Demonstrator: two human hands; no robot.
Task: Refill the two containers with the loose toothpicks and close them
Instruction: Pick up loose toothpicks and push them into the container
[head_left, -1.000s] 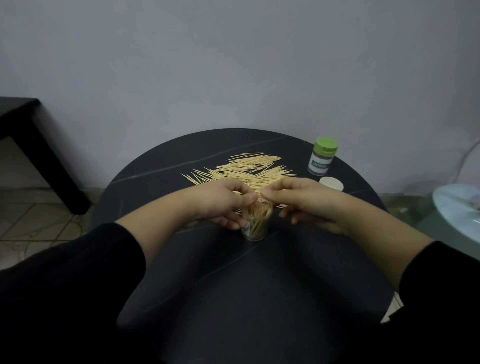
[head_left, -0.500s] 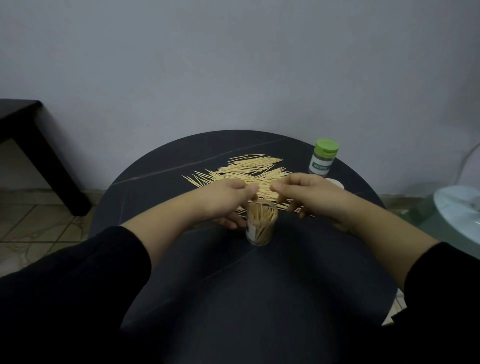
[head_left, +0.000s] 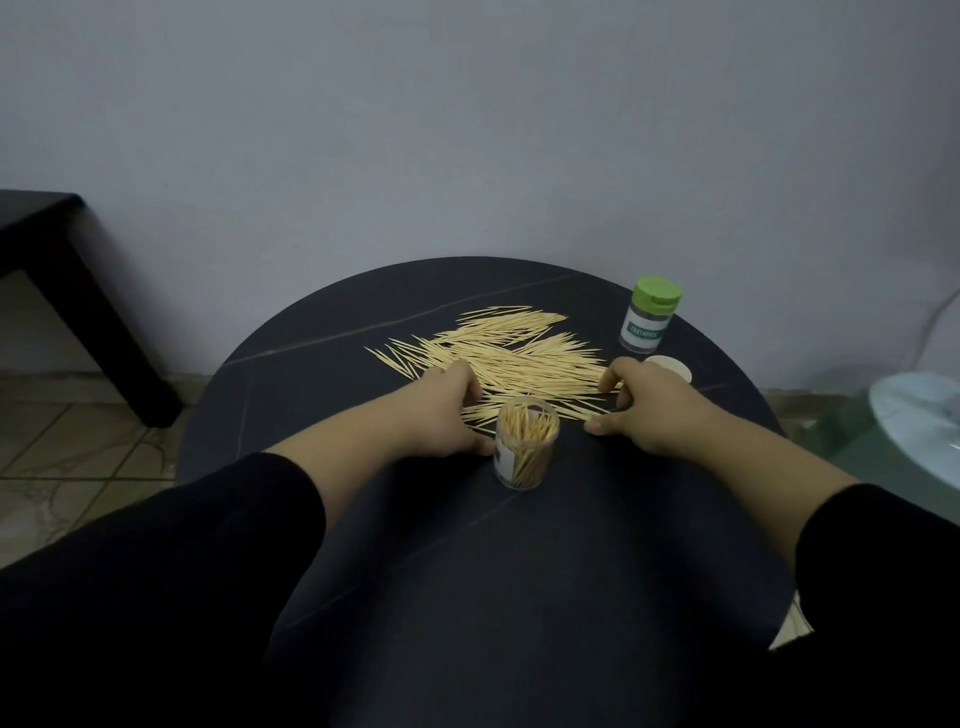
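Plainly knuckles-up, the left grip (head_left: 441, 410) curls onto the near edge of the loose toothpicks (head_left: 509, 353). Its fingertips are hidden, so whether it holds any cannot be told. The right grip (head_left: 649, 410) curls at the pile's right end with its thumb on the table (head_left: 467, 597), its hold equally unclear. Between the two grips, slightly nearer the person, stands the open jar (head_left: 525, 452), packed with toothpicks. Beyond the right grip a white lid (head_left: 675, 366) shows only in part, and the green-capped jar (head_left: 650, 322) stands farther back.
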